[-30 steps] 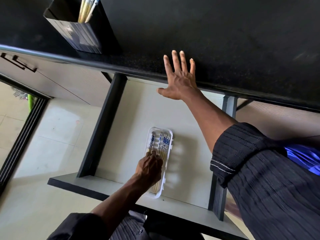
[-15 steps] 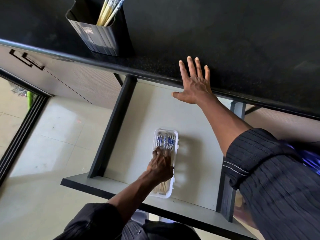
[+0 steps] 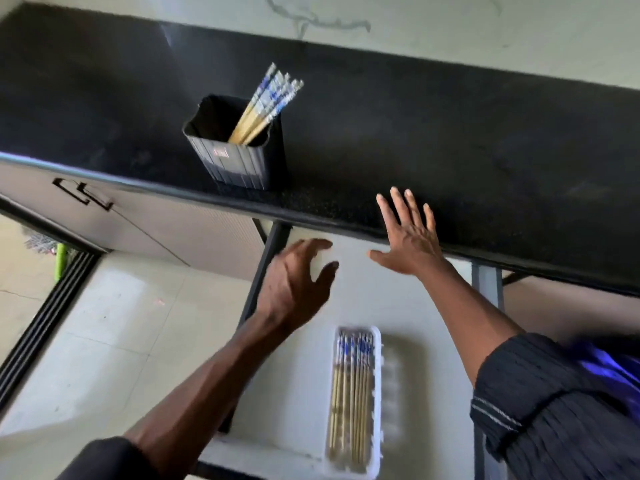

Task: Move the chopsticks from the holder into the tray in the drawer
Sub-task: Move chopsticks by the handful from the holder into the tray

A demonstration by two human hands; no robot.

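A black square holder (image 3: 239,161) stands near the front edge of the black counter, with several blue-and-white topped chopsticks (image 3: 266,102) leaning in it. In the open drawer (image 3: 298,375) below lies a white tray (image 3: 377,403) holding several chopsticks (image 3: 349,396) side by side. My left hand (image 3: 294,285) hovers empty above the drawer's back left, fingers apart, below and right of the holder. My right hand (image 3: 408,237) rests flat with spread fingers on the counter's front edge.
The black counter (image 3: 450,133) runs across the view against a pale wall. A closed cabinet front with a black handle (image 3: 83,195) is at the left. Pale floor tiles (image 3: 104,341) and a dark door track lie lower left.
My left hand has let go of the chopsticks in the tray and risen up toward the counter, empty. The view has tilted up, showing the whole holder. My right hand stays on the edge.
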